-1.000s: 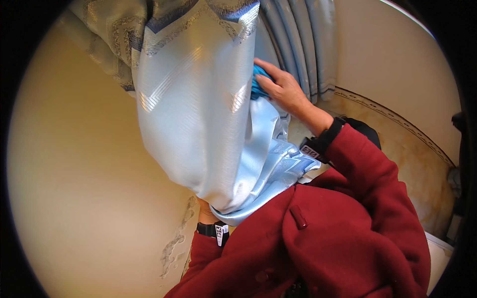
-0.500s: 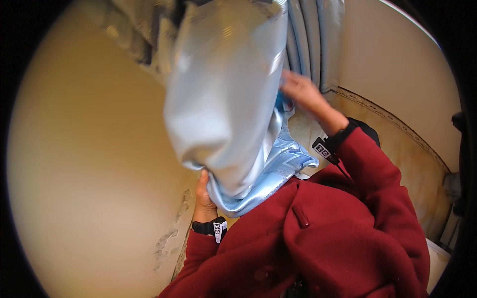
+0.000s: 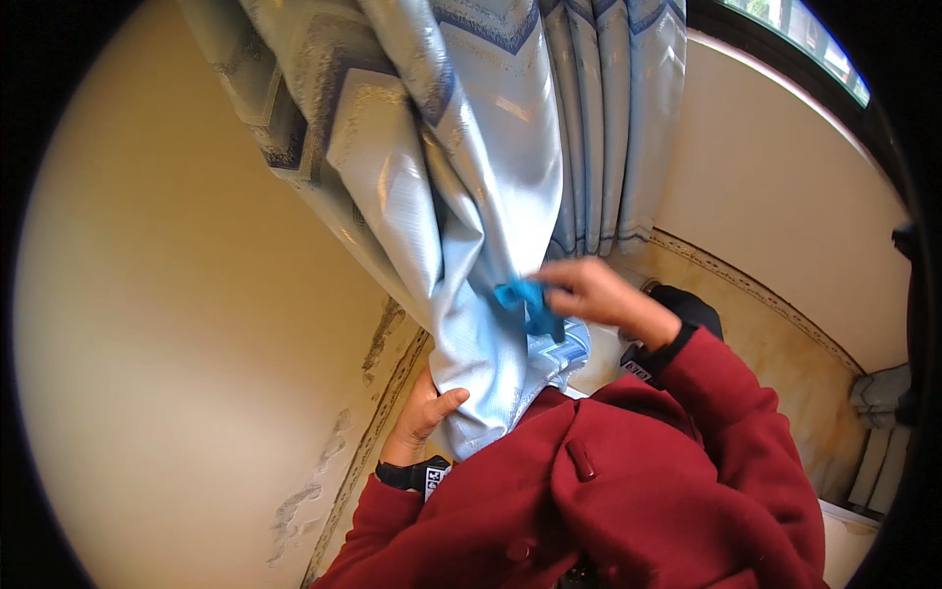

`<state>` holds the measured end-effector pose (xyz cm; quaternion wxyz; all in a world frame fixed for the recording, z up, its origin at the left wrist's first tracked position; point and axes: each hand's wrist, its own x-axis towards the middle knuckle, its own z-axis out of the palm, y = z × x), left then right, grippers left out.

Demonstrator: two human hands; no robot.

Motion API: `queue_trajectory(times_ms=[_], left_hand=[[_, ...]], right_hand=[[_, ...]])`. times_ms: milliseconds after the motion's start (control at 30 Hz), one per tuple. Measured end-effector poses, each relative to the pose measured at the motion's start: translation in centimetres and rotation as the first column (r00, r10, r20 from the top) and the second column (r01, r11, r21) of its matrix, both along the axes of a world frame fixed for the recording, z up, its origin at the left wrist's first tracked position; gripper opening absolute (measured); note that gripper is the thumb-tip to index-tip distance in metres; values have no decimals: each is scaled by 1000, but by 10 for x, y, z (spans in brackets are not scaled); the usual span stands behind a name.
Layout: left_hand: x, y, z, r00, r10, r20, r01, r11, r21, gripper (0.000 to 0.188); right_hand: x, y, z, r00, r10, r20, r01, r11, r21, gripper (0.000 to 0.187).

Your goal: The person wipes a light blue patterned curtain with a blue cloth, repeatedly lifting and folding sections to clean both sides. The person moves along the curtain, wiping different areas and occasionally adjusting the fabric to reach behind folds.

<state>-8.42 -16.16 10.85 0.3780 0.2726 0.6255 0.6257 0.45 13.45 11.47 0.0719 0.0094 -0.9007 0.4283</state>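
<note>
A light blue, silvery curtain (image 3: 388, 147) with dark blue zigzag bands hangs in folds in front of me. Its gathered lower part comes down toward my lap. My left hand (image 3: 422, 412) grips that lower part from the left side, thumb over the fabric and the other fingers hidden behind it. On the right, my right hand (image 3: 594, 293) is closed on a small teal cloth (image 3: 530, 306), held against the curtain's right side. The right fingers are slightly blurred. The curtain's end near my red coat is bunched, with its patterned border showing.
A second stretch of curtain (image 3: 613, 128) hangs in narrow pleats behind, at the right. A cream wall (image 3: 186, 324) with peeling paint (image 3: 324, 481) stands on the left. At the upper right is a window (image 3: 824, 39); a patterned border strip (image 3: 756, 285) runs along the right wall.
The curtain has swung from a broad, smooth sheet showing its plain face to hanging folds with zigzags visible. My right hand has come down, bringing the teal cloth into clearer view. The left hand still grips fabric.
</note>
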Motion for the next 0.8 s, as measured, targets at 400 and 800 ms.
queue_trajectory(times_ms=[400,800], left_hand=[[2,11,22,942,-193,-276,162,978,-130,63],[2,24,-15,761,-442,-476,371,897,-240,31]], right_hand=[[-8,-39,40,973,-70,-218,139,937,319,35],[-53,21,177,524,-207,-826,529,840,125,33]])
